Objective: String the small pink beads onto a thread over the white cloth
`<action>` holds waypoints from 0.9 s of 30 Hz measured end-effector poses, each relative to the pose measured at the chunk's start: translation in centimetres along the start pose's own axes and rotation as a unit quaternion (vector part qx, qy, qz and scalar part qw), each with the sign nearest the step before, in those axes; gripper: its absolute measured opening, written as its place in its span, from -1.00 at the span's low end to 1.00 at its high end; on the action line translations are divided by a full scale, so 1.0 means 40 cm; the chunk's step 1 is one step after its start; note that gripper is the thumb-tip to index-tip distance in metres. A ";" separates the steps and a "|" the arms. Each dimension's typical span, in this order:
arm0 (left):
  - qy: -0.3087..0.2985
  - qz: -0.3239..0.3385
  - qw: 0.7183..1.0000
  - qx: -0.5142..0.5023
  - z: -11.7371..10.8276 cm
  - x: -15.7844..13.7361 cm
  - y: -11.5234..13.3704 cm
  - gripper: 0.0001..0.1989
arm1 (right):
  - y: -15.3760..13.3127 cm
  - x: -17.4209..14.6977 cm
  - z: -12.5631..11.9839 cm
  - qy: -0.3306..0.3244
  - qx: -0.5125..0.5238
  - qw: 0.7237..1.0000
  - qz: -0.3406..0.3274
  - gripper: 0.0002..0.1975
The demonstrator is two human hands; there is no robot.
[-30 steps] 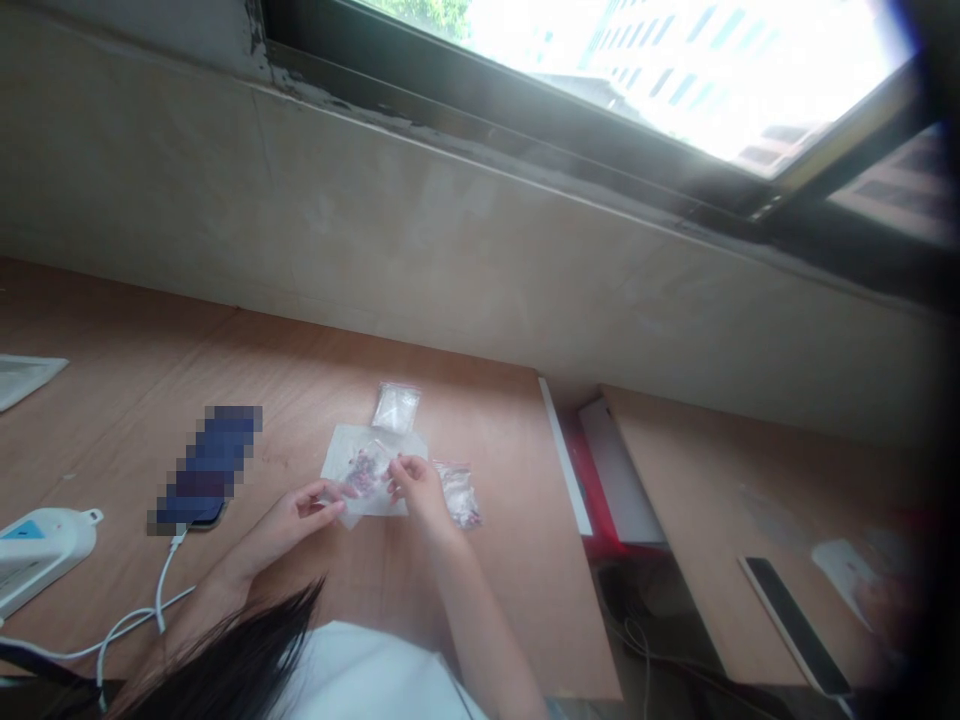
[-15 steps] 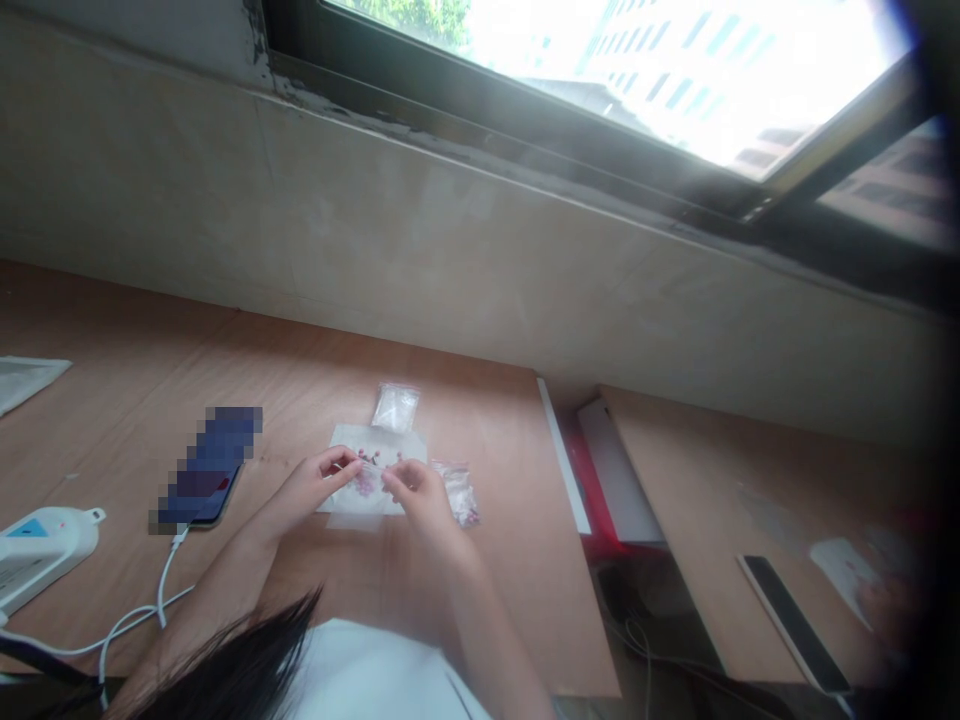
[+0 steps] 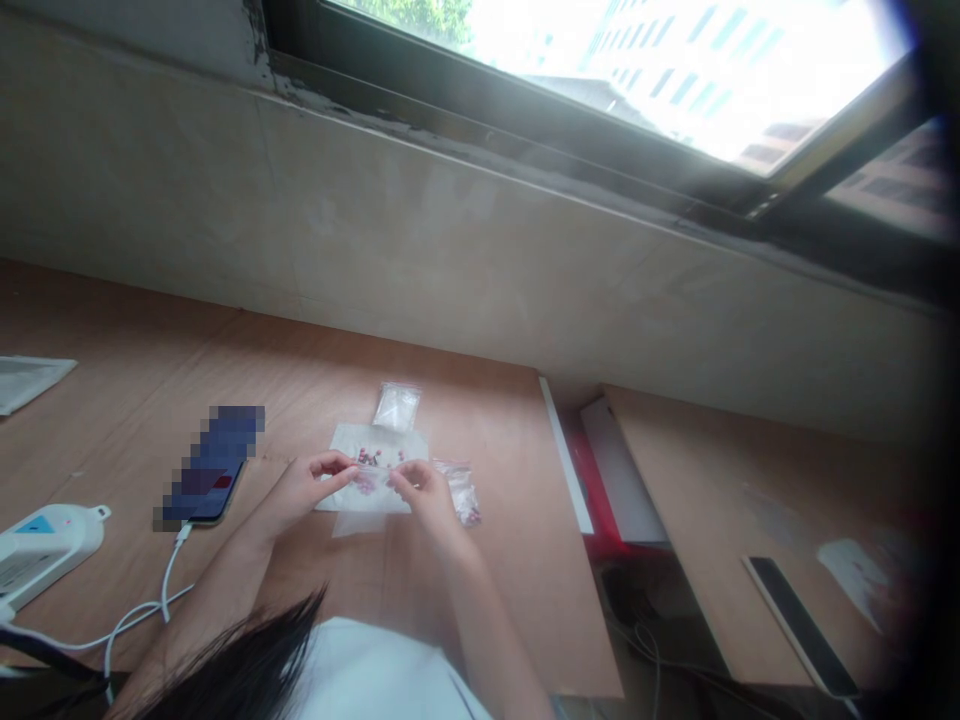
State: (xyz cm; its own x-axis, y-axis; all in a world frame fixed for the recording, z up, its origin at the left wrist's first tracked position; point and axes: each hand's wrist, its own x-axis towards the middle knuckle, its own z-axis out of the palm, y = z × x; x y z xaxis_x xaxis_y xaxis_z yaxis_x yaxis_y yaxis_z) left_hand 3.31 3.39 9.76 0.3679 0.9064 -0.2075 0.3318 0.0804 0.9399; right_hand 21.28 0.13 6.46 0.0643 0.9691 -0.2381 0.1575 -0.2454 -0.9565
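Note:
My left hand [image 3: 321, 478] and my right hand [image 3: 420, 488] face each other above a white sheet of paper [image 3: 345, 438]. Between them is a small clear plastic bag [image 3: 367, 484] with something pink in it, its top edge pinched at either end by my thumbs and fingers. Just beyond the bag, several small dark red beads [image 3: 366, 457] lie on the sheet. A second clear bag [image 3: 463, 492], holding small reddish bits, rests to the right of my right hand. Behind the sheet lies another clear zip bag [image 3: 397, 406] with whitish contents.
On the left are a phone [image 3: 214, 465] with a white charging cable [image 3: 166, 575] and a white power strip [image 3: 52, 540]. A gap with a red item [image 3: 600, 490] separates this table from a second table, where another phone [image 3: 799, 625] lies. A wall and window rise behind.
Both hands have shifted very slightly, and more of the red beads behind the bag now shows. The pinch on the bag stays the same. The view has moved a little.

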 end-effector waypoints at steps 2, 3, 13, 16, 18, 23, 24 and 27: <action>-0.003 -0.007 1.000 -0.006 -0.001 -0.001 -0.004 -0.75 | 0.000 0.001 -0.002 -0.005 0.008 1.000 0.005 -0.83; -0.006 -0.008 1.000 -0.010 0.000 -0.001 -0.006 -0.74 | 0.000 0.000 -0.002 -0.008 0.013 1.000 0.008 -0.84; -0.074 0.025 0.997 -0.006 0.020 -0.001 -0.003 -0.73 | -0.023 -0.020 0.008 -0.018 -0.006 1.000 -0.021 -0.85; -0.068 0.045 0.997 0.019 0.023 0.002 0.000 -0.75 | -0.032 -0.026 0.011 -0.060 0.012 0.998 -0.016 -0.81; -0.064 0.051 0.996 0.032 0.025 0.004 -0.001 -0.77 | -0.031 -0.027 0.016 -0.068 0.013 0.998 -0.013 -0.81; -0.093 0.050 0.994 0.009 0.040 0.012 -0.018 -0.75 | -0.029 -0.024 0.031 -0.020 -0.021 1.000 -0.013 -0.85; -0.096 0.050 0.994 0.003 0.042 0.014 -0.020 -0.74 | -0.031 -0.024 0.033 -0.023 -0.018 0.999 -0.015 -0.84; -0.083 0.054 0.995 -0.008 0.046 0.018 -0.016 -0.74 | -0.033 -0.022 0.036 -0.065 0.029 0.997 -0.017 -0.79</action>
State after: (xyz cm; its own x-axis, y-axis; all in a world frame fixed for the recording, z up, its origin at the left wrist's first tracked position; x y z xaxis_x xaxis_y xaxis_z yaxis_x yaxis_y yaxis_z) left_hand 4.96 3.22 8.52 0.5399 0.8289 -0.1466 0.2690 -0.0049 0.9631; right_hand 19.62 -0.36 7.68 -0.0684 0.9726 -0.2220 0.1008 -0.2146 -0.9715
